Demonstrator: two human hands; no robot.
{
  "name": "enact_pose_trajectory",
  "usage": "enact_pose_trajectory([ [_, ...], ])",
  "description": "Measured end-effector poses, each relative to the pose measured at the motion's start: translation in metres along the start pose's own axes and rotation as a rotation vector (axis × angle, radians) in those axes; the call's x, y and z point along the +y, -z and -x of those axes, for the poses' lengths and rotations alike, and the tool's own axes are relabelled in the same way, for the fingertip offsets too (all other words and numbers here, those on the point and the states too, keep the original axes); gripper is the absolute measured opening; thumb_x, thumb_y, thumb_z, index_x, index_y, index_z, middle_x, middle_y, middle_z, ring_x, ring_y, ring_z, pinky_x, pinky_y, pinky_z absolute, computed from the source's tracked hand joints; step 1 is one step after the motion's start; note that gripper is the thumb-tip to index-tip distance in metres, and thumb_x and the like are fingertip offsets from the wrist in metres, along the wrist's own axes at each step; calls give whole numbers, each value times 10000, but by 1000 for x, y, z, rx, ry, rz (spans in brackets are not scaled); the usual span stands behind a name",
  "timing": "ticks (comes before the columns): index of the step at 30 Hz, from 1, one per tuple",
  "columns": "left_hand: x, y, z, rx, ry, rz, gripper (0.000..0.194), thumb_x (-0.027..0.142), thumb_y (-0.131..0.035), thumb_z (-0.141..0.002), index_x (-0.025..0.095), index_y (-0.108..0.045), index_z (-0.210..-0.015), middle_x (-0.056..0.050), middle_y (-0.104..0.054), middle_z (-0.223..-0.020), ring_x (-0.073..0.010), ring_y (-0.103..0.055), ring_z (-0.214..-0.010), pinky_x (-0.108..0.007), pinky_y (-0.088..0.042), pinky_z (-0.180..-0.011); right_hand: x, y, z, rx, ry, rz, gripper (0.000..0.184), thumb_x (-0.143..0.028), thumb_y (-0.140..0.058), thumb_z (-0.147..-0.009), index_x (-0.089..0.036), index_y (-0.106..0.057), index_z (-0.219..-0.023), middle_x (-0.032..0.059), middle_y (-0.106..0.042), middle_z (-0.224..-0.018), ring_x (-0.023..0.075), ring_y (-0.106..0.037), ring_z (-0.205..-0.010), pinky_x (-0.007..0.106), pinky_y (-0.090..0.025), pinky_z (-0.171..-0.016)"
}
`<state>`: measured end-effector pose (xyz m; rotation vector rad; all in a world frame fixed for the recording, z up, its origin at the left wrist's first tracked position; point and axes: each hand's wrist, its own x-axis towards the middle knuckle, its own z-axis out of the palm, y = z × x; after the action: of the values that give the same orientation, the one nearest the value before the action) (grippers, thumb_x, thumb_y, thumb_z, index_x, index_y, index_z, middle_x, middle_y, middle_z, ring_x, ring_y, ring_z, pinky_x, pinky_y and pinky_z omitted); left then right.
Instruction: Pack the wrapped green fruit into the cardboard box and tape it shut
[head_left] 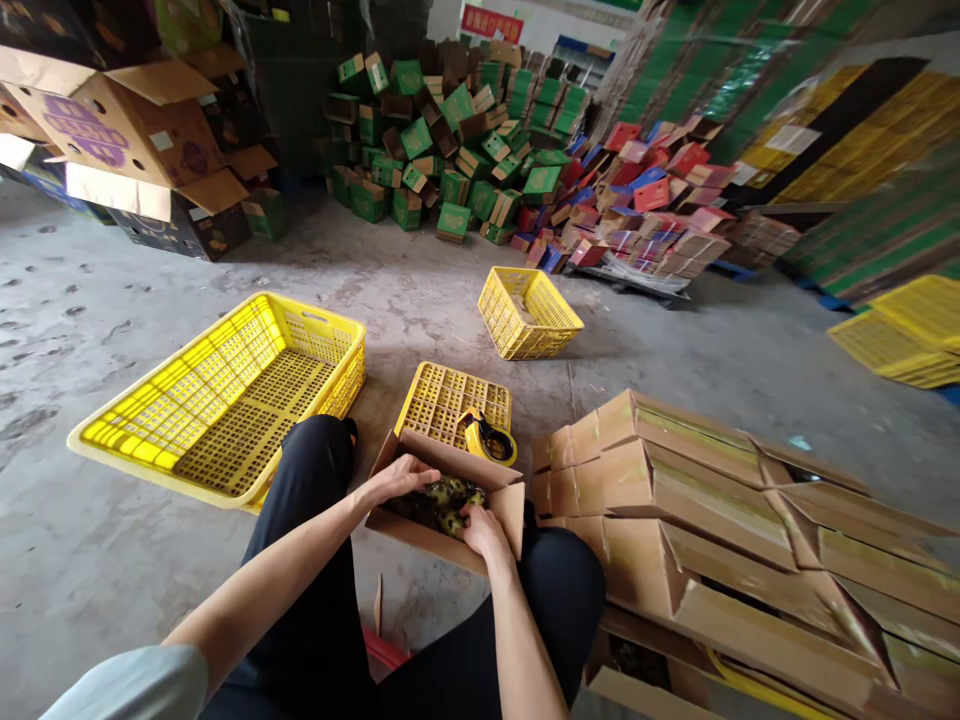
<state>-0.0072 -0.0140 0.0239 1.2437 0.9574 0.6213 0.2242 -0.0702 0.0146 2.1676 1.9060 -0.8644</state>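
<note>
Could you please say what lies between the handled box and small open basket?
In the head view: a yellow crate bearing a tape dispenser, then floor.

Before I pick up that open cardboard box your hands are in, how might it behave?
The cardboard box would probably flex, as its walls look thin and its top is open. The greenish-yellow contents likely make it heavier than bare cardboard. They seem loosely piled, so they may shift if it tilts.

The grey floor (pixel 420 270) carries 2 open yellow crates (pixel 232 420) and green boxes (pixel 454 220).
</note>
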Motion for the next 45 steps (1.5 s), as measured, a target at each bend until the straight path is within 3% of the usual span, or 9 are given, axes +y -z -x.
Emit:
enact_pose_trajectory([
  [6,5,15,-2,113,23,35,578,697,-759,-816,124,-788,-890,-89,-744,-803,-319,-705,-981,-403,-574,-890,0,0,-2,27,33,-33,337,-91,-586,-913,-244,-818,-1104,73,-817,-1137,231,-747,-1146,278,-515,-984],
  [11,2,14,-1,146,3,-15,509,622,-827,-775,137,-803,-927,-100,-787,-914,-413,-674,-1157,-442,-538,-999,1,-6,-3,-9,8,-41,466,-222,-800,-783,-225,-771,-1248,117,-798,-1205,284,-754,-1133,310,-553,-927],
  [19,0,14,-3,157,-80,-111,566,641,-822,-776,172,-824,-1092,-156,-766,-1249,-394,-665,-1240,-475,-463,-1123,3,-1,-8,86,45,-77,328,-46,-624,-819,-225,-854,-969,80,-839,-1023,261,-783,-1039,290,-567,-930],
  [23,2,16,-3,120,-135,-139,499,625,-761,-857,189,-831,-1090,-128,-768,-1255,-357,-668,-1233,-421,-476,-1108,6,5,-9,197,68,-77,448,-97,-509,-942,-190,-760,-1302,117,-760,-1301,249,-677,-1280,329,-496,-1112],
  [26,2,16,-3,82,-152,-162,520,632,-726,-888,167,-829,-1099,-135,-772,-1235,-351,-681,-1203,-411,-494,-1078,5,3,-14,212,46,-53,530,-130,-610,-920,-155,-657,-1448,156,-639,-1482,268,-589,-1400,336,-464,-1156],
  [29,-2,14,-4,34,-143,-180,593,655,-691,-905,136,-811,-1167,-151,-780,-1204,-346,-716,-1121,-422,-531,-1017,3,-3,-20,185,10,-26,522,-165,-709,-886,-176,-698,-1407,171,-685,-1405,306,-675,-1285,353,-531,-1058],
  [33,-10,9,-7,-34,-119,-201,618,644,-727,-875,125,-799,-1204,-149,-782,-1222,-346,-733,-1095,-431,-555,-990,2,-8,-21,212,12,5,294,-157,-594,-982,-186,-820,-1169,161,-789,-1151,285,-750,-1097,311,-544,-924],
  [36,-15,7,-7,-57,-112,-227,551,601,-762,-860,151,-812,-1174,-123,-781,-1247,-345,-717,-1158,-423,-542,-1032,0,-6,-18,276,59,13,296,-134,-542,-1004,-165,-836,-1016,156,-799,-1065,261,-757,-1015,278,-523,-872],
  [45,-26,19,-8,72,-46,-354,530,504,-742,-878,160,-769,-1280,-148,-702,-1398,-402,-608,-1351,-461,-425,-1196,-2,16,3,489,207,-5,359,-218,-448,-1063,-163,-801,-1024,123,-792,-1030,223,-722,-997,267,-476,-919],
])
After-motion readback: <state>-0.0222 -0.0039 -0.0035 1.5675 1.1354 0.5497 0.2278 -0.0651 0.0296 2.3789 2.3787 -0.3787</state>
